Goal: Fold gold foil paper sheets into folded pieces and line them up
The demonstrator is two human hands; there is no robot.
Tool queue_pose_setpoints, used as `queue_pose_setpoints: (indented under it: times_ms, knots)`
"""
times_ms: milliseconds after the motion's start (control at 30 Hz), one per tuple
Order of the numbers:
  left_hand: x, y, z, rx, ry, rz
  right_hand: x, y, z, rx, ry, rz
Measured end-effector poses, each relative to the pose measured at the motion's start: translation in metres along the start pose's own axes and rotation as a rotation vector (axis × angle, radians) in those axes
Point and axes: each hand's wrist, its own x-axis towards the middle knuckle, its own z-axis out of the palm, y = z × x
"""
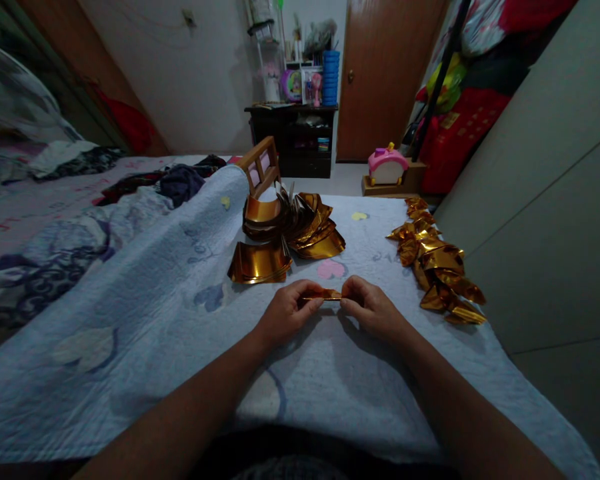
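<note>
Between my two hands is a small piece of gold foil paper (329, 295), folded narrow and held level just above the bedspread. My left hand (289, 308) pinches its left end, thumb along the near side. The right end is pinched by my right hand (369, 305), fingers curled behind it. Just beyond my hands lie fanned stacks of flat gold foil sheets (260, 261), curling at their edges. Over to the right, a heap of folded gold foil pieces (437, 263) runs along the edge of the bedspread.
A light blue quilted bedspread (180, 360) with heart patterns lies under everything. A wooden frame (260, 163) rises behind the foil stacks. Rumpled clothes (180, 183) lie at the left. A pale cabinet wall (545, 220) borders the right; a pink toy (387, 167) sits beyond the far edge.
</note>
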Motion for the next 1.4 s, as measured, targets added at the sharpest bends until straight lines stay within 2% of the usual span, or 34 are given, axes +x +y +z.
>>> queue_pose_setpoints:
  times_ms: [300,567,800,900,1033,1200,1300,1400]
  knots:
    - [-0.001,0.0024,-0.0013,0.098,0.005,0.076,-0.0013,-0.0004,0.0009,-0.038,0.023,0.001]
    - [-0.0024,0.0019,-0.0002,0.122,-0.001,0.106,-0.0007,0.0004,0.0023,-0.005,-0.018,-0.005]
    - [-0.0023,-0.0014,0.0007,0.159,-0.043,0.097,-0.0007,-0.0011,0.0038,-0.109,0.053,-0.042]
    - [-0.0022,-0.0018,-0.0001,0.209,-0.006,0.129,-0.0008,0.0003,0.0041,-0.13,0.059,-0.022]
    - [-0.0029,0.0003,-0.0021,0.126,0.02,0.171,-0.0004,-0.0003,0.0028,-0.051,0.031,0.037]
    - [-0.0039,0.0036,-0.0052,0.01,-0.1,0.246,-0.0002,-0.0026,-0.0013,0.157,-0.08,0.139]
    - [-0.0041,0.0018,-0.0067,-0.032,-0.161,0.193,-0.0011,-0.0035,-0.0029,0.298,-0.119,0.21]
    - [-0.0042,-0.0033,-0.0066,-0.195,-0.217,0.033,-0.0021,-0.0043,-0.0038,0.342,-0.134,0.254]
